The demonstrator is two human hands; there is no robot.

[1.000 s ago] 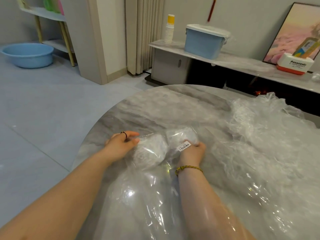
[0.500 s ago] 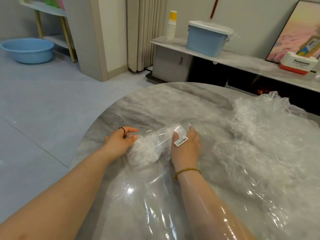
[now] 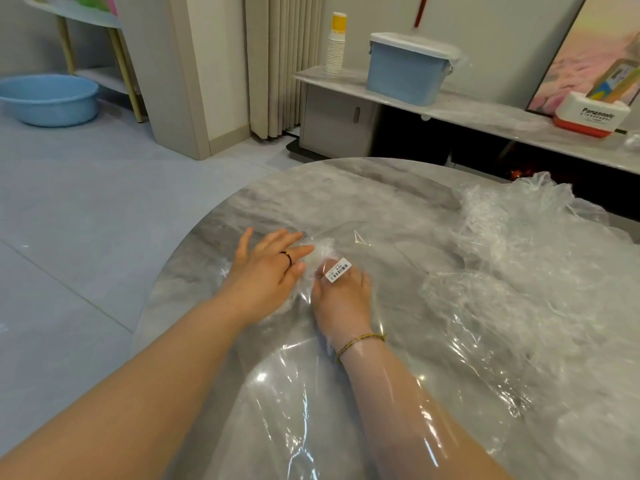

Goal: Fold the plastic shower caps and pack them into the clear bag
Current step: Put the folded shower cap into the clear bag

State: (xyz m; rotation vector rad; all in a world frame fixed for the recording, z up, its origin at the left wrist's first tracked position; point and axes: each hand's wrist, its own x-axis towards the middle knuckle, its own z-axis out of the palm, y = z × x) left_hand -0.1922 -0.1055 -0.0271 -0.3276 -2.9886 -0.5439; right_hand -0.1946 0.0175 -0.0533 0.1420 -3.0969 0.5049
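Round grey marble table (image 3: 346, 188), heaped with crinkled clear shower caps (image 3: 519, 271) (most work left). In the clear plastic bag (image 3: 277, 393) the right hand (image 3: 341, 299) meets one folded white cap (image 3: 317, 252), grip unclear; left hand (image 3: 266, 271) presses flat.

grey marbled table (image 3: 346, 188), blue basin (image 3: 48, 98)

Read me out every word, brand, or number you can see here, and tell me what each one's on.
"Panasonic": on the white and red box on the shelf; the small line under it is too blurred to read.
Sticker on the clear bag: a barcode with small print, too small to read.
Cups: marks on the yellow top, too blurred to read.
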